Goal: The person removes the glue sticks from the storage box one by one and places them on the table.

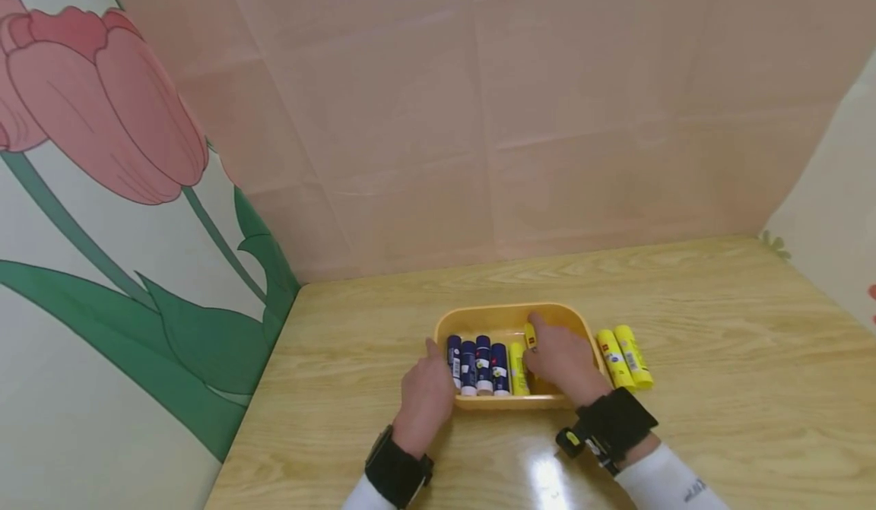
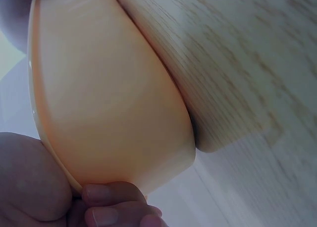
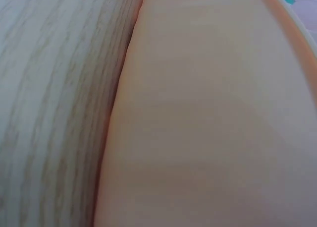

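A yellow-orange plastic tray (image 1: 506, 402) stands on the table in the head view. My left hand (image 1: 426, 388) holds its left end; in the left wrist view the thumb is at the rim and curled fingers (image 2: 114, 193) press the outer wall (image 2: 114, 98). Several navy glue sticks (image 1: 483, 365) lie side by side in the tray's left part, with a yellow glue stick (image 1: 518, 369) to their right. Reaching over the front rim, my right hand (image 1: 564, 358) grips another yellow glue stick (image 1: 530, 336) inside the tray. The right wrist view shows only the tray's outer wall (image 3: 198, 113) and the table.
Two more yellow glue sticks (image 1: 624, 358) lie together on the wooden table (image 1: 739, 343), just right of the tray. Behind the table rises a pinkish covered wall (image 1: 479, 115). A panel with painted tulips (image 1: 103, 107) borders the left side, and a pale panel (image 1: 835, 191) the right.
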The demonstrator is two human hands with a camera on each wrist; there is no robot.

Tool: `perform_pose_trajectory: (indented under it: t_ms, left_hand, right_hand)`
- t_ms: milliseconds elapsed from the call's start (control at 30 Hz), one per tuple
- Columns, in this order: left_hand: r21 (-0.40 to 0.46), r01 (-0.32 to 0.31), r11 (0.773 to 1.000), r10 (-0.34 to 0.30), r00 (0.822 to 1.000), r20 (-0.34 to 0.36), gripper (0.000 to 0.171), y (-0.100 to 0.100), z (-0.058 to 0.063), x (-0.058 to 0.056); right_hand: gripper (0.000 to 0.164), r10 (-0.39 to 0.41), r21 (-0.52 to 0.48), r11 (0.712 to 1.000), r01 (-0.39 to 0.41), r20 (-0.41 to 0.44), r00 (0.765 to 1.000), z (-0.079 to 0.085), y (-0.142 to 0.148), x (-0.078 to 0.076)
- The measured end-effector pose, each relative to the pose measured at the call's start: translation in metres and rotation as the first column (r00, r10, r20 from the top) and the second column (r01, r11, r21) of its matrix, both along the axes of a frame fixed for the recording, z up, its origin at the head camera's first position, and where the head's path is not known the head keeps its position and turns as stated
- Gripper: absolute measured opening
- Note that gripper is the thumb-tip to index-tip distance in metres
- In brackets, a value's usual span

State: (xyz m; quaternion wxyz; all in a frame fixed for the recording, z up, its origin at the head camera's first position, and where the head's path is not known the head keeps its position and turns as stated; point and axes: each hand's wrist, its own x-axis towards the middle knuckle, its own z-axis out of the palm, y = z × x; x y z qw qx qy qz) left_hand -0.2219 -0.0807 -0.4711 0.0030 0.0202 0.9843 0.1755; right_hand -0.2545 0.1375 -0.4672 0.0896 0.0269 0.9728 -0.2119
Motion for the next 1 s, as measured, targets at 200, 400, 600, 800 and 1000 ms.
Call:
perform_pose_trajectory:
  t_ms: [200, 400, 600, 800, 1000]
  left_hand:
    - [-0.009, 0.006, 1.0, -0.007, 1.0, -0.02, 0.058, -0.001, -0.001, 0.0]
    - [-0.026, 0.003, 1.0, -0.003, 1.0, -0.025, 0.059, 0.0, -0.002, 0.0]
    - [-0.028, 0.0, 1.0, -0.001, 1.0, -0.026, 0.061, 0.0, -0.002, 0.0]
    - [-0.025, -0.009, 1.0, 0.009, 1.0, -0.01, 0.062, 0.0, -0.001, 0.0]
    - [-0.037, -0.005, 0.999, 0.004, 1.0, -0.018, 0.06, 0.0, 0.0, 0.001]
  right_hand:
    - [0.071, 0.003, 0.009, 1.0, -0.003, -0.016, 1.0, 0.003, -0.001, 0.001]
    - [0.068, 0.002, 0.006, 1.0, -0.002, -0.054, 0.999, 0.005, -0.002, 0.001]
    - [0.065, 0.004, -0.008, 1.0, -0.005, -0.078, 0.997, 0.012, -0.003, 0.005]
    - [0.063, 0.014, -0.003, 1.0, -0.014, -0.105, 0.994, 0.019, -0.004, 0.01]
    - [0.061, 0.025, 0.002, 1.0, -0.025, -0.147, 0.989, 0.025, -0.005, 0.014]
